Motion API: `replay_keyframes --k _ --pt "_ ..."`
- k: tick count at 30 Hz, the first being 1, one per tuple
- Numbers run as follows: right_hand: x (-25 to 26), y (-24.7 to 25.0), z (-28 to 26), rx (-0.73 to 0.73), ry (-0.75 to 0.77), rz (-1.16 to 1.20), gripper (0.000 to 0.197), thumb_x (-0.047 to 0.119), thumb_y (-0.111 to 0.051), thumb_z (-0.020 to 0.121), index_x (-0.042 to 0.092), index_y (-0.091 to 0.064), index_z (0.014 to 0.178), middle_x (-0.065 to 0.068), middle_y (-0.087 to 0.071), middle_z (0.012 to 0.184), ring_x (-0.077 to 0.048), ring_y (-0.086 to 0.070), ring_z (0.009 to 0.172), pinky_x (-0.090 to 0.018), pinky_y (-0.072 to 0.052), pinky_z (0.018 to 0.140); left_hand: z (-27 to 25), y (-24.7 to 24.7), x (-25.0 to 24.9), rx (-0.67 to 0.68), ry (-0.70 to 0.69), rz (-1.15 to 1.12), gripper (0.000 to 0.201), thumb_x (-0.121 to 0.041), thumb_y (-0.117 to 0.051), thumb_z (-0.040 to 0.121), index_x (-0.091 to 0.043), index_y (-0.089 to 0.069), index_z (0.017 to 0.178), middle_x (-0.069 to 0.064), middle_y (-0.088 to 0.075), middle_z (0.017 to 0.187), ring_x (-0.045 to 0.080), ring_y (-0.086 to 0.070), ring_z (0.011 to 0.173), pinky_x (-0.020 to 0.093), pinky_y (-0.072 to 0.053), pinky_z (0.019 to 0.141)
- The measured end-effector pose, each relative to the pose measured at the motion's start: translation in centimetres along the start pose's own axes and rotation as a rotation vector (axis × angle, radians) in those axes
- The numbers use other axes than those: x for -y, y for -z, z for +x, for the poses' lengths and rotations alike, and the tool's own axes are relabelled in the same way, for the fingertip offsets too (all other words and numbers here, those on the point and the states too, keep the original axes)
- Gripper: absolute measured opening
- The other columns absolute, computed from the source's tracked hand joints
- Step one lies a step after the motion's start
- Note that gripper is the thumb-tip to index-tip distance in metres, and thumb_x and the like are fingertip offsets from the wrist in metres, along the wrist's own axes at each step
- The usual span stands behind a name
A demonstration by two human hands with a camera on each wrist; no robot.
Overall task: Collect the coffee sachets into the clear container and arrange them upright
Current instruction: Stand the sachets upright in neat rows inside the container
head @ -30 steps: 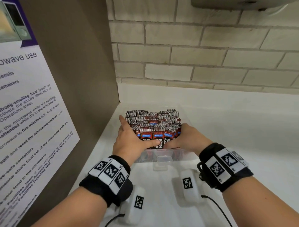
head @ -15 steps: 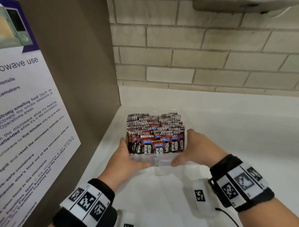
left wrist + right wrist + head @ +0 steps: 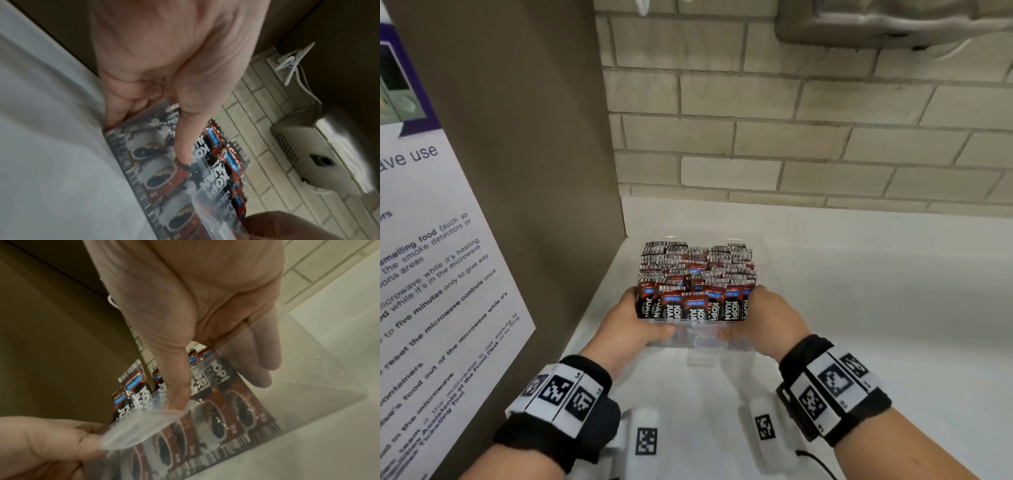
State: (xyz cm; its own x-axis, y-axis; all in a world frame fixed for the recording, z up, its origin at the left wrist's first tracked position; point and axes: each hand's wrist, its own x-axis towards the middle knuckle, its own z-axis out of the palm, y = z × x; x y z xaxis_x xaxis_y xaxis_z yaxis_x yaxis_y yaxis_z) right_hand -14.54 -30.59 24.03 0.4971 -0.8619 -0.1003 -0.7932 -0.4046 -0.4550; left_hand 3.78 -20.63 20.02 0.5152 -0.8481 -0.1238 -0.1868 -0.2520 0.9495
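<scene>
Standing packed upright, the coffee sachets [image 3: 697, 284] fill the left part of the clear container [image 3: 768, 274], which sits on the white worktop [image 3: 876, 308] in the corner by a brown side panel [image 3: 517, 171]. Each grip holds the container: the left hand [image 3: 626, 329] clasps its near-left corner and the right hand [image 3: 770, 318] its near-right side, thumbs across the front wall. Judged from this, the box is being squared or shifted; keeping it level and moving it slowly should stop the rows toppling into the open space at right. Only the wrist views show the cup pictures low on the packets, the thumbs pressed on the plastic and right fingers seen through the wall; only the head view shows the rows' top edges
</scene>
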Motion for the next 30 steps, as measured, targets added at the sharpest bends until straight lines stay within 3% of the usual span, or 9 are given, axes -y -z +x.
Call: replay_keyframes --k 5,9,12,15,18,21,24,27,30 --pt "0.9 -0.4 1.2 -0.021 -0.012 0.012 0.061 0.040 -0.078 0.075 0.006 -0.047 0.113 -0.003 -0.059 0.105 -0.020 -0.057 0.090 -0.024 -0.039 0.068 1.7 0.5 -0.5 0.010 -0.014 0.009 0.058 0.006 -0.078 0.071 -0.013 -0.053 0.120 -0.004 -0.066 0.107 0.007 -0.060 0.094 0.021 -0.046 0.067" --pt "1.3 0.0 2.0 -0.007 -0.047 0.030 0.067 0.041 -0.080 0.073 0.005 -0.043 0.115 -0.001 -0.055 0.098 -0.016 -0.050 0.081 -0.025 -0.039 0.068 2.8 0.7 -0.5 0.008 -0.015 0.003 0.053 0.008 -0.077 0.072 -0.021 -0.052 0.108 -0.012 -0.061 0.100 -0.001 -0.055 0.088 0.018 -0.042 0.063" --pt "1.3 0.4 1.8 -0.026 -0.045 0.031 0.073 0.038 -0.084 0.068 0.005 -0.040 0.117 -0.003 -0.058 0.106 -0.017 -0.051 0.085 -0.024 -0.039 0.067 3.1 0.8 -0.4 0.020 -0.032 0.019 0.050 0.008 -0.079 0.070 -0.027 -0.053 0.095 -0.009 -0.064 0.098 0.003 -0.058 0.088 0.020 -0.045 0.066" --pt "0.6 1.1 0.7 -0.187 -0.023 -0.039 0.082 0.040 -0.087 0.060 0.007 -0.039 0.117 -0.005 -0.054 0.111 -0.022 -0.052 0.095 -0.027 -0.039 0.071 2.9 1.0 -0.5 0.018 -0.019 0.012 0.051 0.002 -0.084 0.065 -0.021 -0.059 0.103 -0.003 -0.071 0.099 0.014 -0.066 0.094 0.029 -0.052 0.077" --pt "-1.0 1.8 0.0 -0.246 -0.074 -0.066 0.100 0.050 -0.088 0.050 0.004 -0.038 0.125 -0.008 -0.048 0.116 -0.028 -0.048 0.107 -0.030 -0.037 0.081 3.0 0.7 -0.4 0.019 -0.010 0.012 0.076 -0.021 -0.095 0.046 -0.019 -0.058 0.113 -0.002 -0.073 0.103 0.015 -0.068 0.097 0.036 -0.056 0.086" --pt "-2.5 1.9 0.4 -0.086 -0.114 0.168 0.086 0.043 -0.091 0.049 0.008 -0.043 0.111 -0.005 -0.056 0.108 -0.022 -0.053 0.094 -0.025 -0.040 0.064 3.4 0.1 -0.3 -0.054 -0.007 0.012 0.104 -0.050 -0.094 0.027 -0.024 -0.052 0.118 -0.007 -0.071 0.107 0.013 -0.068 0.098 0.040 -0.056 0.087" --pt "-3.1 1.3 0.7 -0.015 -0.106 0.353 0.055 0.031 -0.089 0.059 0.018 -0.049 0.095 0.002 -0.062 0.095 -0.013 -0.056 0.083 -0.021 -0.041 0.061 4.3 -0.5 -0.4 -0.098 -0.026 0.113 0.101 -0.070 -0.088 0.026 -0.030 -0.058 0.113 -0.014 -0.072 0.101 0.008 -0.069 0.093 0.039 -0.057 0.085" --pt "-3.0 1.4 0.6 -0.001 -0.090 0.386 0.043 0.029 -0.084 0.068 0.020 -0.048 0.089 0.012 -0.052 0.082 -0.010 -0.051 0.081 -0.024 -0.040 0.066 5.1 -0.8 -0.6 -0.126 -0.015 0.223 0.095 -0.077 -0.081 0.027 -0.030 -0.063 0.108 -0.016 -0.072 0.095 0.005 -0.068 0.086 0.035 -0.058 0.079" --pt "-3.0 1.6 0.8 0.013 -0.109 0.378 0.052 0.024 -0.081 0.073 0.011 -0.050 0.112 0.016 -0.042 0.079 -0.014 -0.048 0.090 -0.023 -0.038 0.077 5.2 -1.1 -1.3 -0.143 0.011 0.305 0.096 -0.081 -0.074 0.026 -0.028 -0.064 0.106 -0.014 -0.071 0.093 0.006 -0.067 0.081 0.030 -0.057 0.072"
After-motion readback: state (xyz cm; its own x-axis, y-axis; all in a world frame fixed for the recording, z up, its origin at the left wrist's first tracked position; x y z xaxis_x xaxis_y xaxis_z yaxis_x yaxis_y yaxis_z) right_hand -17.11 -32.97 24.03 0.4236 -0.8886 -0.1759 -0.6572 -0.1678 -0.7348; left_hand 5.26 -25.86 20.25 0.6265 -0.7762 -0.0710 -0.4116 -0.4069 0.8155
